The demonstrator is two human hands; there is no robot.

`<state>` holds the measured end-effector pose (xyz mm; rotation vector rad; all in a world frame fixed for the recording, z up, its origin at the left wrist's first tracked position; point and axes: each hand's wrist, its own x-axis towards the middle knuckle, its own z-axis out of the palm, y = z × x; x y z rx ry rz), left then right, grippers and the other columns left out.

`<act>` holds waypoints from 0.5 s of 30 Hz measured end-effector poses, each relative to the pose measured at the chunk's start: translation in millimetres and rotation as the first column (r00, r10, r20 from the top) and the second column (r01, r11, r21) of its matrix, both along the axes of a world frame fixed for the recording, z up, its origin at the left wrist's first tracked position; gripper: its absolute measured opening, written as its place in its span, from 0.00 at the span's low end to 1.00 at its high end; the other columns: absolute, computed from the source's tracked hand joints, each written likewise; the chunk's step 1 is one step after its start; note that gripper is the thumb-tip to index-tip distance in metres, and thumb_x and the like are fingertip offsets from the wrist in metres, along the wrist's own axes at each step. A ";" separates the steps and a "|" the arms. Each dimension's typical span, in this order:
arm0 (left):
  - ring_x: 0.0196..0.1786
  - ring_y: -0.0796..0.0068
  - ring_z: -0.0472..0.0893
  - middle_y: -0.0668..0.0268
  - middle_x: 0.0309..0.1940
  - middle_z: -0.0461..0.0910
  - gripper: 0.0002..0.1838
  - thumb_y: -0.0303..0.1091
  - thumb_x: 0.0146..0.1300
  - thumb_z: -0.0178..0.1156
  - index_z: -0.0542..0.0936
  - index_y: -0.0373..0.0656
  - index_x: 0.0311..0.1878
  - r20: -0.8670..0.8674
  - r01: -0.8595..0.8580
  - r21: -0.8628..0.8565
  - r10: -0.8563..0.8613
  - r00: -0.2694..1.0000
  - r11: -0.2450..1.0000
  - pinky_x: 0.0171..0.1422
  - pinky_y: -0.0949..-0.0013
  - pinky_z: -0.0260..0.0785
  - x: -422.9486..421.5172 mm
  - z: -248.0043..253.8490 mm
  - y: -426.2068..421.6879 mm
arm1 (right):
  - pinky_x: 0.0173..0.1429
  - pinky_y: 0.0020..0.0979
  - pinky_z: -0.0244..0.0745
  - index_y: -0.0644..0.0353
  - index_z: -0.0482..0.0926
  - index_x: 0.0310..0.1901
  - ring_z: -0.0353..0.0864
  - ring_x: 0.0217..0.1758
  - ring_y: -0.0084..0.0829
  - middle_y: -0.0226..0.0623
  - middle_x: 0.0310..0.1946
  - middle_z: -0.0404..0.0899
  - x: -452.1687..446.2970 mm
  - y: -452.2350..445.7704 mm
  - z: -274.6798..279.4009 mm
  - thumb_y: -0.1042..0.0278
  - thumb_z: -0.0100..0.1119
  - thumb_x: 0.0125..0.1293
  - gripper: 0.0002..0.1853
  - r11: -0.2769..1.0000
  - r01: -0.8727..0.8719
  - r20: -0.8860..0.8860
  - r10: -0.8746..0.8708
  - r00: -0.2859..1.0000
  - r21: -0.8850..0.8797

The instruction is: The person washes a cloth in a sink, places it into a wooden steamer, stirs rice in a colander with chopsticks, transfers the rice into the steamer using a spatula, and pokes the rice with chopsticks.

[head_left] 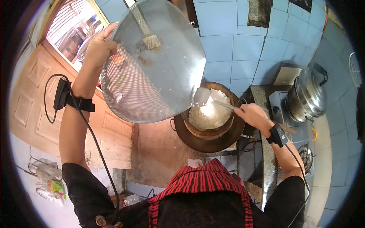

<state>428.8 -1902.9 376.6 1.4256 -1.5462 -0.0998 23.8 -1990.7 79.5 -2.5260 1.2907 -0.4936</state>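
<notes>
My left hand [99, 47] is closed on the rim of a large, round metal mesh strainer [175, 68], raised and tilted with its lower edge at the steamer. A few white grains cling near that edge. Below it, a round wooden steamer [190, 127] holds white rice [209, 116] and sits in a dark wok [205, 146]. My right hand [254, 116] grips the handle of a spatula [201, 96], whose flat blade is at the strainer's lower edge, above the rice. Whether the blade touches the mesh, I cannot tell.
At right, a lidded stainless steel pot [310, 95] stands on a gas stove [280, 108], with a burner [305, 154] nearer me. Blue tiles [247, 49] cover the back wall. A wooden door [34, 83] is at left. Plastic bags [49, 178] hang lower left.
</notes>
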 end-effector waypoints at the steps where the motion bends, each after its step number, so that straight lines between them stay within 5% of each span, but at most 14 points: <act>1: 0.26 0.88 0.66 0.75 0.42 0.78 0.38 0.17 0.44 0.49 0.72 0.45 0.65 -0.002 -0.001 0.004 0.001 1.000 1.000 0.32 0.83 0.61 5.2 -2.3 -1.0 | 0.38 0.42 0.73 0.68 0.79 0.33 0.79 0.30 0.47 0.52 0.25 0.78 -1.5 -1.4 -1.3 0.47 0.48 0.69 0.26 0.998 0.017 -0.012 -0.017 1.000 -0.053; 2: 0.27 0.88 0.67 0.75 0.44 0.78 0.38 0.16 0.44 0.49 0.72 0.45 0.65 0.000 -0.003 0.007 0.003 1.000 1.000 0.33 0.84 0.61 8.4 -3.7 -1.6 | 0.38 0.42 0.73 0.68 0.79 0.33 0.79 0.30 0.47 0.52 0.25 0.78 4.4 3.3 -1.7 0.47 0.48 0.69 0.26 0.999 0.017 -0.014 -0.018 1.000 -0.049; 4: 0.28 0.88 0.67 0.76 0.45 0.78 0.38 0.16 0.44 0.49 0.72 0.44 0.65 0.002 0.003 0.006 -0.003 1.000 1.000 0.33 0.84 0.61 3.2 -3.3 -1.5 | 0.36 0.41 0.72 0.68 0.77 0.33 0.78 0.28 0.41 0.49 0.24 0.77 23.8 21.9 6.3 0.48 0.45 0.71 0.26 0.969 -0.008 0.419 -0.099 0.903 0.245; 9: 0.26 0.87 0.68 0.71 0.45 0.80 0.35 0.15 0.45 0.51 0.73 0.40 0.63 -0.053 0.036 -0.001 -0.036 0.998 0.999 0.31 0.81 0.62 -7.2 -9.0 0.1 | 0.34 0.40 0.67 0.68 0.72 0.27 0.70 0.24 0.36 0.43 0.19 0.71 46.2 5.9 -56.3 0.47 0.42 0.73 0.29 0.922 -0.139 0.329 0.013 0.944 0.362; 12: 0.26 0.88 0.68 0.70 0.46 0.80 0.35 0.15 0.44 0.51 0.73 0.39 0.63 -0.060 0.012 0.034 -0.010 0.998 0.999 0.30 0.82 0.61 -8.9 -9.1 1.0 | 0.34 0.40 0.67 0.68 0.71 0.25 0.69 0.24 0.35 0.42 0.17 0.68 47.7 16.7 -52.7 0.45 0.41 0.73 0.30 0.865 -0.135 0.472 -0.127 0.872 0.483; 15: 0.26 0.88 0.68 0.70 0.45 0.81 0.35 0.15 0.44 0.51 0.74 0.39 0.62 -0.099 -0.007 -0.004 0.006 0.995 1.000 0.30 0.82 0.60 -20.3 -16.9 -3.0 | 0.15 0.25 0.56 0.62 0.72 0.25 0.61 0.11 0.19 0.26 0.12 0.63 48.5 19.1 -56.5 0.45 0.44 0.72 0.27 0.803 -0.190 0.423 -0.085 0.902 0.566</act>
